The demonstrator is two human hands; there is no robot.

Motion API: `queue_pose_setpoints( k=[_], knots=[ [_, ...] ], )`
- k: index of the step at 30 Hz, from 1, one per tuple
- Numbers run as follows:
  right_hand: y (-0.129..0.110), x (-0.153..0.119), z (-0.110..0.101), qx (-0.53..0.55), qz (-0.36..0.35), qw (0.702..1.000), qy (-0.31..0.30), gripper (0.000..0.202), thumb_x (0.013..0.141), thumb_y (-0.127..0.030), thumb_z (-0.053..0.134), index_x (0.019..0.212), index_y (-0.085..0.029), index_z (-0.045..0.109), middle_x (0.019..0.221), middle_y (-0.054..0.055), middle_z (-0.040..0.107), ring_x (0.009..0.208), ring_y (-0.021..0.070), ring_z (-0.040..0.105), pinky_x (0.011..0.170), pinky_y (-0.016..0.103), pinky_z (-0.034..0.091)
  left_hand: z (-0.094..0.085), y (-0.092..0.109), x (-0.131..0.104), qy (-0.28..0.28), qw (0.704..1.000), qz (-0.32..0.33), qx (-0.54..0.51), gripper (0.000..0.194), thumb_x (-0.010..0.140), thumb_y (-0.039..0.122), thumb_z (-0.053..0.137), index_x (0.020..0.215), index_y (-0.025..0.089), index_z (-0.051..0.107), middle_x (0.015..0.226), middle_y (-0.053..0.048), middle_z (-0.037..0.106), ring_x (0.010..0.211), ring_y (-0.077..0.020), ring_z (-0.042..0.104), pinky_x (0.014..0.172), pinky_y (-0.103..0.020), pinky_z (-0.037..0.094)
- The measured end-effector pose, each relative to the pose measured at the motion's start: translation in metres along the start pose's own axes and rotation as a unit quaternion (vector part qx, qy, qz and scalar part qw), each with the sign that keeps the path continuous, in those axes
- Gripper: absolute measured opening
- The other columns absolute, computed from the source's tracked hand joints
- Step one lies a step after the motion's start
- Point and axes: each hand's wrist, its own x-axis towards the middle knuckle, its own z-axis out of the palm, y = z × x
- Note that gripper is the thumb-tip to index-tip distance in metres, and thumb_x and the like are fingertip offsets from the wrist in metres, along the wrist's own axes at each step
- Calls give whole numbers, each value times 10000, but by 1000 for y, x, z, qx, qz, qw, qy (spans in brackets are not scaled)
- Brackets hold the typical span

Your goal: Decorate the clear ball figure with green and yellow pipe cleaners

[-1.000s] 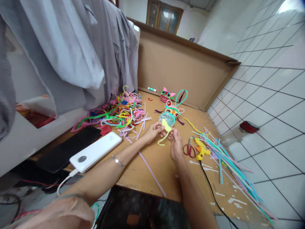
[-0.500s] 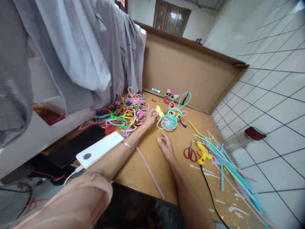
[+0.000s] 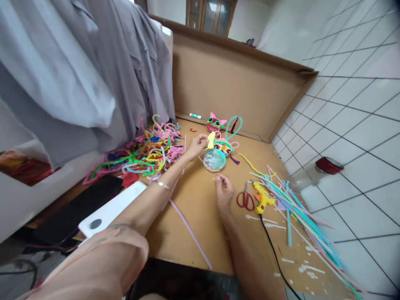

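My left hand (image 3: pixel 199 146) pinches a pale yellow piece (image 3: pixel 211 140) just behind a round, shiny teal-and-clear object (image 3: pixel 214 160). Nearer to me, my right hand (image 3: pixel 223 188) has its fingers drawn together, with a tiny whitish bit at the fingertips, too small to identify. A pink and green face with round ears (image 3: pixel 223 147) lies behind the round object. Farther back is a second face with pink pointed ears (image 3: pixel 215 123), beside a teal loop (image 3: pixel 233 127) with a dark tassel.
Tangled pipe cleaners (image 3: pixel 153 150) cover the left side, near a white power bank (image 3: pixel 112 208). Red-handled scissors (image 3: pixel 245 201), a yellow glue gun (image 3: pixel 263 198) with black cord, and long pipe cleaners (image 3: pixel 289 208) lie right. A lilac strip (image 3: pixel 190 233) lies in front.
The view has shifted, moving most things left. The yellow piece now stands more upright in my left hand. My right hand's fingers have closed together on a tiny bit.
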Motion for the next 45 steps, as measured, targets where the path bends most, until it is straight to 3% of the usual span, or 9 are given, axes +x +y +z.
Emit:
queue_pose_setpoints(
  k=[3, 7, 10, 16, 27, 32, 35, 39, 45],
  knots=[
    [-23, 22, -11, 25, -20, 995, 98, 337, 841, -440, 547, 957, -151, 674, 905, 79, 710, 804, 169, 622, 767, 308, 493, 3, 10, -18, -109, 992, 45, 32, 146, 732, 210, 657, 827, 135, 576, 607, 45, 563, 533, -64, 492, 535, -163, 406],
    [-43, 54, -9, 132, 12, 990, -36, 359, 734, -455, 642, 925, -153, 671, 782, 28, 675, 663, 128, 559, 637, 264, 460, 8, 10, -42, -167, 985, 35, 37, 318, 739, 372, 687, 944, 143, 606, 708, 21, 591, 579, -93, 538, 530, -204, 485],
    [-38, 68, -1, 167, 61, 981, -78, 305, 641, -424, 704, 784, -163, 638, 638, -28, 591, 550, 92, 463, 552, 239, 402, 14, 4, -48, -164, 984, 39, 54, 354, 736, 407, 692, 955, 133, 647, 758, -5, 621, 561, -93, 533, 512, -210, 480],
    [-22, 73, 0, 154, 74, 984, -46, 287, 625, -431, 682, 735, -181, 593, 628, -35, 565, 546, 90, 452, 545, 237, 386, 14, -1, -51, -143, 983, 69, 88, 278, 783, 409, 666, 797, 133, 705, 803, -40, 672, 732, -147, 594, 672, -226, 477],
    [-37, 48, 5, 101, 2, 981, -165, 229, 684, -396, 680, 756, -179, 669, 715, -3, 641, 657, 126, 554, 664, 279, 469, -22, 11, -93, -153, 972, 47, 169, 119, 696, 232, 719, 732, 124, 686, 598, 22, 571, 545, -84, 453, 545, -196, 326],
    [-38, 34, 13, 125, 1, 975, -184, 324, 751, -378, 656, 1011, -186, 680, 826, 5, 678, 729, 124, 594, 744, 297, 496, -46, 4, -91, -26, 999, 4, 39, 97, 677, 163, 673, 701, 141, 582, 537, 49, 515, 467, -63, 443, 476, -176, 343],
    [-43, 9, 2, 17, -42, 979, -199, 249, 830, -333, 573, 998, -187, 684, 865, 25, 681, 757, 139, 600, 743, 295, 496, -57, 7, -85, 76, 994, -34, -68, 121, 678, 136, 663, 750, 157, 568, 601, 54, 545, 443, -38, 443, 445, -149, 360],
    [-47, -24, -29, -238, -121, 940, -213, 241, 898, -236, 460, 972, -173, 680, 927, 86, 678, 864, 193, 611, 838, 339, 482, -60, 17, -84, 73, 976, -72, -193, 126, 712, 122, 668, 735, 169, 554, 637, 44, 584, 475, -31, 506, 467, -123, 422],
    [-37, -5, -78, -601, 33, 796, -62, 290, 901, -138, 410, 1078, -32, 614, 1040, 283, 648, 980, 322, 630, 813, 423, 485, -34, 21, -102, 20, 954, -146, -262, 74, 698, 66, 630, 711, 130, 595, 629, 20, 627, 575, -57, 630, 521, -114, 485]
  ],
)
